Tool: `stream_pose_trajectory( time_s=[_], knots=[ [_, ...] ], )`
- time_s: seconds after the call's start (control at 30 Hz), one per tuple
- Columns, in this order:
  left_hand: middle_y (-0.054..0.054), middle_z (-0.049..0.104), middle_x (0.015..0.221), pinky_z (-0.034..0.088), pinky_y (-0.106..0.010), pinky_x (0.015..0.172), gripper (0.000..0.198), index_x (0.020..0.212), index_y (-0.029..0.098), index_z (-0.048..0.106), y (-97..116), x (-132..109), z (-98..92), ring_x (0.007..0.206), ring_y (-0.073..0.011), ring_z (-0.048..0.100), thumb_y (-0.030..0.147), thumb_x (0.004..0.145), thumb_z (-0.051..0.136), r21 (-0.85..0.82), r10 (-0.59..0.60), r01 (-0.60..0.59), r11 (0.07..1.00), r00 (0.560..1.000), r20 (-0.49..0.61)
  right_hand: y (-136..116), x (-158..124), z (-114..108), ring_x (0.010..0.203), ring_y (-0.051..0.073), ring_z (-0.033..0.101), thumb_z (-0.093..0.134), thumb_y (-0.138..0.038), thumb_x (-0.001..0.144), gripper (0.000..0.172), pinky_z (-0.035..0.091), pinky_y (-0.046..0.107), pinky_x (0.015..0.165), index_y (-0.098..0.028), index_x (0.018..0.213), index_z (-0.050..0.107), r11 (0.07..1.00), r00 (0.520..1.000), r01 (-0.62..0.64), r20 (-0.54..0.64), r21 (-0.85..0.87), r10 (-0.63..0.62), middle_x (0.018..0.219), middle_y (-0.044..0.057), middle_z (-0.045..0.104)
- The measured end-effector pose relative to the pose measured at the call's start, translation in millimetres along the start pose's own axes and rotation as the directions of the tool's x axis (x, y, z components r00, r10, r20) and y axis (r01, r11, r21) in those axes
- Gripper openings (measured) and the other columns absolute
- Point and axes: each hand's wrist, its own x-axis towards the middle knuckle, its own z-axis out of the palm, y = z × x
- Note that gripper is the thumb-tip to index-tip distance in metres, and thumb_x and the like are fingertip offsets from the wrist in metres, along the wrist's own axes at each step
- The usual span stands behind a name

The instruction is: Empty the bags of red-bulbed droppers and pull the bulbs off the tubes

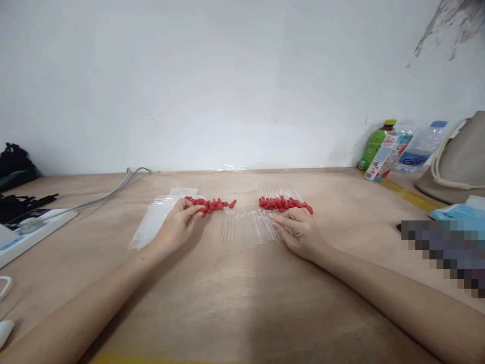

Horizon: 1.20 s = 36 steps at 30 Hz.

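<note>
My left hand (180, 222) is at the near left end of a pile of red rubber bulbs (214, 204). Its thumb and fingers are closed in a pinch on a bulb at the edge of the pile. Several clear glass dropper tubes (246, 228) lie side by side in a row between my hands. At the right end of this row, my right hand (301, 232) is closed, with a tube between thumb and fingertips. Behind it lie several glass droppers (278, 202) with red bulbs on their near ends, partly hidden by the fingers.
Clear plastic bags (147, 222) lie beside my left hand. Further left are a white power strip (56, 222) and a grey cable (113, 191). Bottles (373, 146), a carton (387, 156), a beige bag (454, 162) and a pixelated dark object (447, 253) are at the right.
</note>
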Motion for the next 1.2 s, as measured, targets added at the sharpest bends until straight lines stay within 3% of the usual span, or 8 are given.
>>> stream_pose_trajectory(
  time_s=[0.17, 0.27, 0.47, 0.57, 0.77, 0.93, 1.07, 1.2],
  knots=[
    [-0.004, 0.057, 0.08, 0.044, -0.029, 0.065, 0.024, 0.093, 0.018, 0.057, -16.3, 5.4, -17.6, 0.068, -0.0176, 0.056, 0.032, 0.076, 0.046, 0.132, -0.299, 0.28, 0.951, 0.942, 0.155, -6.3, 8.3, 3.4, 0.066, 0.013, 0.054, 0.047, -0.018, 0.081, 0.021, 0.034, 0.031, 0.07, -0.017, 0.095, 0.063, 0.994, 0.994, -0.107, 0.032, -0.027, 0.107, 0.07, 0.002, 0.062],
    [-0.001, 0.059, 0.076, 0.042, -0.027, 0.061, 0.022, 0.083, 0.02, 0.049, -15.1, 4.5, -16.4, 0.066, -0.0176, 0.057, 0.038, 0.072, 0.051, 0.127, -0.37, 0.352, 0.927, 0.914, 0.168, -8.3, 13.3, 4.1, 0.065, 0.013, 0.055, 0.049, -0.019, 0.079, 0.016, 0.031, 0.031, 0.072, -0.018, 0.083, 0.064, 0.992, 0.993, -0.117, 0.024, -0.044, 0.118, 0.069, 0.0, 0.065],
    [0.0, 0.058, 0.069, 0.039, -0.027, 0.058, 0.026, 0.073, 0.02, 0.047, -17.3, 1.3, -9.3, 0.065, -0.0181, 0.056, 0.045, 0.07, 0.055, 0.129, -0.326, 0.305, 0.944, 0.925, 0.198, -9.5, 19.0, 11.9, 0.065, 0.013, 0.054, 0.05, -0.019, 0.077, 0.014, 0.028, 0.033, 0.078, -0.019, 0.071, 0.063, 0.984, 0.995, -0.09, 0.019, -0.151, 0.094, 0.066, -0.001, 0.067],
    [-0.002, 0.058, 0.07, 0.038, -0.028, 0.059, 0.028, 0.072, 0.02, 0.05, -11.4, 1.9, -13.1, 0.066, -0.0193, 0.054, 0.047, 0.074, 0.052, 0.16, -0.256, 0.231, 0.96, 0.954, 0.156, -10.9, 19.4, 16.6, 0.066, 0.014, 0.052, 0.05, -0.019, 0.078, 0.016, 0.027, 0.035, 0.077, -0.02, 0.07, 0.064, 0.98, 0.997, -0.055, 0.048, -0.191, 0.066, 0.064, 0.0, 0.066],
    [-0.004, 0.056, 0.073, 0.04, -0.034, 0.072, 0.023, 0.067, 0.019, 0.051, 17.8, 8.3, -9.4, 0.077, -0.021, 0.051, 0.038, 0.079, 0.05, 0.171, 0.005, -0.001, 0.985, 1.0, -0.02, -16.0, 17.5, 15.6, 0.072, 0.018, 0.051, 0.051, -0.035, 0.081, 0.021, 0.027, 0.039, 0.078, -0.021, 0.08, 0.067, 0.983, 0.983, -0.007, 0.178, -0.183, 0.04, 0.072, 0.003, 0.067],
    [-0.005, 0.057, 0.081, 0.041, -0.035, 0.077, 0.018, 0.069, 0.017, 0.054, 45.1, 26.7, 11.9, 0.082, -0.0205, 0.051, 0.033, 0.078, 0.053, 0.073, 0.119, -0.122, 0.99, 0.992, 0.036, -19.8, 20.3, 7.0, 0.077, 0.02, 0.052, 0.051, -0.055, 0.077, 0.039, 0.028, 0.04, 0.078, -0.021, 0.085, 0.067, 0.985, 0.967, -0.049, 0.24, -0.163, 0.088, 0.076, 0.006, 0.066],
    [-0.006, 0.058, 0.08, 0.042, -0.034, 0.077, 0.018, 0.073, 0.017, 0.059, 64.4, 56.8, 33.6, 0.083, -0.0212, 0.053, 0.034, 0.076, 0.055, -0.03, 0.043, -0.04, 0.999, 0.99, 0.135, -10.8, 22.1, -4.2, 0.077, 0.02, 0.056, 0.05, -0.055, 0.077, 0.041, 0.028, 0.038, 0.076, -0.02, 0.094, 0.064, 0.97, 0.939, -0.161, 0.275, -0.18, 0.207, 0.077, 0.005, 0.066],
    [-0.005, 0.062, 0.074, 0.044, -0.03, 0.071, 0.022, 0.072, 0.017, 0.063, 80.2, 87.9, 57.8, 0.076, -0.02, 0.057, 0.038, 0.073, 0.057, -0.112, -0.108, 0.15, 0.982, 0.942, 0.317, 8.0, 18.5, -19.0, 0.062, 0.017, 0.056, 0.054, -0.058, 0.072, 0.054, 0.032, 0.035, 0.072, -0.016, 0.105, 0.052, 0.941, 0.835, -0.317, 0.435, -0.119, 0.337, 0.061, -0.001, 0.059]
  ],
)
